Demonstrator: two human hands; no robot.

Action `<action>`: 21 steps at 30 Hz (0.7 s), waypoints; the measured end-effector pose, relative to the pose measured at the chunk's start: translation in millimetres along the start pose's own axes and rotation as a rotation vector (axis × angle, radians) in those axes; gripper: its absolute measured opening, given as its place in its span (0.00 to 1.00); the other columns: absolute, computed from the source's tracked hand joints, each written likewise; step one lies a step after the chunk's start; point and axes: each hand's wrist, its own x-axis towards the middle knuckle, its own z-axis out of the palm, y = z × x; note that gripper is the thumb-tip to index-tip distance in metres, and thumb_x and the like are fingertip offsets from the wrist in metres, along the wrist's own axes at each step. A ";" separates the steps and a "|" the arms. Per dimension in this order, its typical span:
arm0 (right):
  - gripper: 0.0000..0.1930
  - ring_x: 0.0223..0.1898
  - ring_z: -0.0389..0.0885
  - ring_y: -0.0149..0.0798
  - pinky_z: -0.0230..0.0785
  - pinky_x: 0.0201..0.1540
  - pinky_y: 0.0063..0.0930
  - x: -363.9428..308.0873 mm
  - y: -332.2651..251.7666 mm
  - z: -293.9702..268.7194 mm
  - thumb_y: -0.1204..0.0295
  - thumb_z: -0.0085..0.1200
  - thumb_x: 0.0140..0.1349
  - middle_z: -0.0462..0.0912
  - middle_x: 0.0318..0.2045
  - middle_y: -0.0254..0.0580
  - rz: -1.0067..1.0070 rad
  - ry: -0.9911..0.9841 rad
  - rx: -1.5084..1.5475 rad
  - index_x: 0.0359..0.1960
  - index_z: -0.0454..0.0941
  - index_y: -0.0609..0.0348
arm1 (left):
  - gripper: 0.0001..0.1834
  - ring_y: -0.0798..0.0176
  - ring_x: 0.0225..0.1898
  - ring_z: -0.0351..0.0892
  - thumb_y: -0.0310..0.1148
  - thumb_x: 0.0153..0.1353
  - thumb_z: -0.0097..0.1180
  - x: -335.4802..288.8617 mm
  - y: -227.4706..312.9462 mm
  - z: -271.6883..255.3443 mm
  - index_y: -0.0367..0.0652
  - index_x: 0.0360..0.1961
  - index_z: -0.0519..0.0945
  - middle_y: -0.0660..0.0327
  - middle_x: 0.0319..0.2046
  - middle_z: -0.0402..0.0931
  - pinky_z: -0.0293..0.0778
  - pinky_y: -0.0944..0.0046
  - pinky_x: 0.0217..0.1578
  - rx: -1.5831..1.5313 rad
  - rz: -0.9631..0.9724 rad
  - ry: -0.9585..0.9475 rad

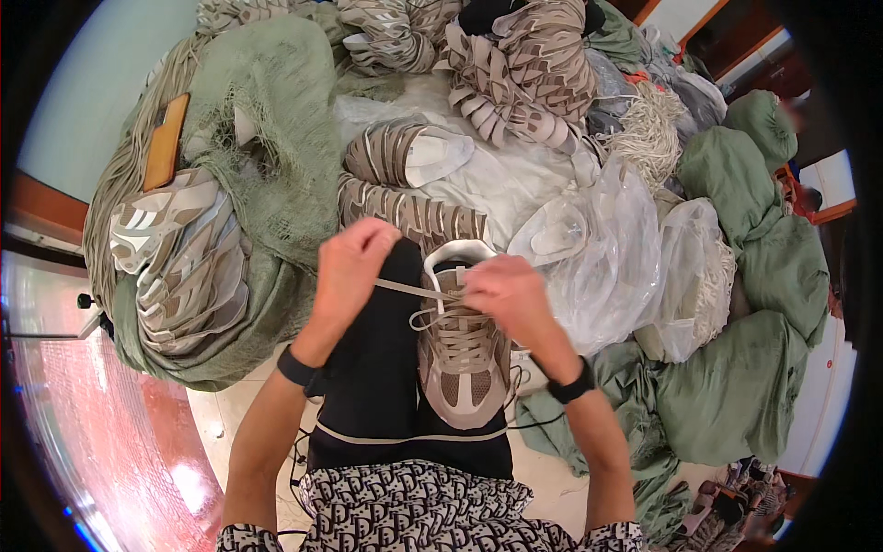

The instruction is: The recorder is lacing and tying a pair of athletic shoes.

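A beige and taupe sneaker (463, 391) rests on my lap, its toe pointing toward me and its white-lined collar facing away. Flat beige laces run criss-cross up its front. A length of shoelace (402, 288) stretches left from the top of the tongue to my left hand (352, 267), whose fingers are closed on it. My right hand (510, 293) is at the right side of the sneaker's opening, fingers pinched on the lace by the tongue. A thin loop of lace hangs on the shoe's left side.
Stacked shoe uppers (179, 258) lie on a green sack (267, 101) at the left, near an orange-brown phone (166, 143). Beyond my knees are rows of uppers (409, 210) and clear plastic bags (602, 258). Pale lace bundles (648, 133) and green sacks (736, 386) line the right.
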 end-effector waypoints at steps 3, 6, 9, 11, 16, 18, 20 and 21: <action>0.04 0.36 0.73 0.37 0.63 0.39 0.32 7.9 -25.8 19.1 0.72 0.54 0.41 0.76 0.27 0.34 0.117 0.032 -0.043 0.18 0.75 0.58 | 0.09 0.76 0.20 0.68 0.29 0.58 0.49 10.8 8.6 -32.9 0.35 0.36 0.76 0.65 0.22 0.73 0.62 0.76 0.18 -0.546 0.078 0.045; 0.03 0.36 0.73 0.37 0.62 0.42 0.33 4.2 -31.8 20.3 0.74 0.55 0.39 0.76 0.27 0.33 0.099 0.161 0.006 0.18 0.74 0.58 | 0.12 0.79 0.15 0.58 0.31 0.60 0.49 23.4 24.3 -85.4 0.36 0.43 0.72 0.70 0.20 0.66 0.54 0.78 0.14 -0.827 -0.002 0.100; 0.04 0.36 0.73 0.37 0.63 0.41 0.33 -1.1 -32.0 20.0 0.74 0.55 0.39 0.77 0.28 0.33 0.093 0.153 -0.028 0.18 0.74 0.58 | 0.11 0.81 0.15 0.53 0.31 0.60 0.49 31.4 29.0 -106.2 0.37 0.41 0.74 0.71 0.17 0.63 0.49 0.79 0.13 -0.851 0.069 0.181; 0.04 0.36 0.73 0.37 0.63 0.41 0.33 -3.3 -33.1 22.0 0.75 0.56 0.38 0.77 0.28 0.34 0.068 0.153 -0.021 0.19 0.74 0.58 | 0.08 0.78 0.17 0.60 0.31 0.59 0.51 30.0 24.9 -96.1 0.39 0.36 0.77 0.70 0.17 0.65 0.57 0.77 0.15 -0.346 0.044 0.374; 0.05 0.37 0.73 0.37 0.63 0.40 0.33 -6.2 -37.8 28.4 0.75 0.56 0.38 0.78 0.30 0.34 0.066 0.157 0.078 0.20 0.74 0.58 | 0.06 0.59 0.25 0.76 0.28 0.51 0.56 -3.1 -1.8 -13.7 0.37 0.29 0.78 0.55 0.25 0.76 0.72 0.65 0.29 0.545 0.575 -0.016; 0.05 0.37 0.74 0.37 0.63 0.41 0.33 -8.2 -38.0 28.5 0.75 0.56 0.38 0.78 0.31 0.34 0.070 0.168 0.080 0.21 0.75 0.58 | 0.05 0.55 0.28 0.76 0.24 0.46 0.58 -15.8 -10.9 10.4 0.37 0.26 0.77 0.55 0.25 0.76 0.71 0.62 0.28 0.598 0.668 -0.084; 0.05 0.37 0.74 0.38 0.63 0.41 0.33 -10.4 -37.2 27.7 0.75 0.56 0.38 0.79 0.32 0.34 0.088 0.157 0.090 0.21 0.76 0.58 | 0.04 0.56 0.26 0.73 0.23 0.44 0.57 -25.4 -17.6 21.3 0.38 0.22 0.74 0.57 0.21 0.72 0.70 0.60 0.26 0.725 0.744 -0.090; 0.06 0.37 0.73 0.38 0.63 0.42 0.33 -11.5 -37.1 27.3 0.75 0.57 0.38 0.79 0.32 0.35 0.112 0.161 0.100 0.21 0.76 0.58 | 0.04 0.56 0.26 0.73 0.23 0.44 0.57 -29.6 -20.2 24.6 0.38 0.22 0.74 0.57 0.21 0.72 0.70 0.60 0.26 0.723 0.754 -0.089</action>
